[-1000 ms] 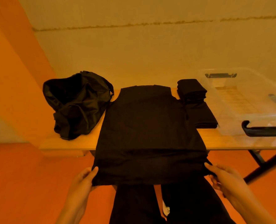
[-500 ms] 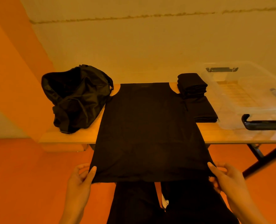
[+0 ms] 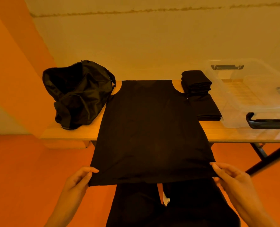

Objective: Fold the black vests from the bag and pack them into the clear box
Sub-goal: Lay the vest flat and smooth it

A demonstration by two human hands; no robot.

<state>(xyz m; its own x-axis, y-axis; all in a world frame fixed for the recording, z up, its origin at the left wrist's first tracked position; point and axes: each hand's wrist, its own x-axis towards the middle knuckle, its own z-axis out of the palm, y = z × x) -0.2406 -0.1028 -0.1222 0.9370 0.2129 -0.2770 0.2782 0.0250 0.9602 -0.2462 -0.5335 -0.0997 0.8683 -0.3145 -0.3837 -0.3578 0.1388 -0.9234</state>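
A black vest (image 3: pixel 150 128) lies spread on the table (image 3: pixel 73 135), hem overhanging the near edge, its corners pinched by the left hand (image 3: pixel 77 181) and right hand (image 3: pixel 231 177). Folded vests (image 3: pixel 196 82) wait at far right beside the clear box (image 3: pixel 258 99), which looks empty; the bag (image 3: pixel 78 94) sits left.

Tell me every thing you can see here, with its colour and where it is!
spread vest: one, black, flat in the table's middle, hem hanging over the near edge
bag: one, black, on the table, left of the spread vest
folded vests: a pile, count unclear, black, on the table right of the spread vest
clear box: one, see-through with black handles, far right on the table
table: one, wooden, against the wall
trousers: one pair, dark, bottom centre
left hand: one, pinching the hem's left corner
right hand: one, pinching the hem's right corner
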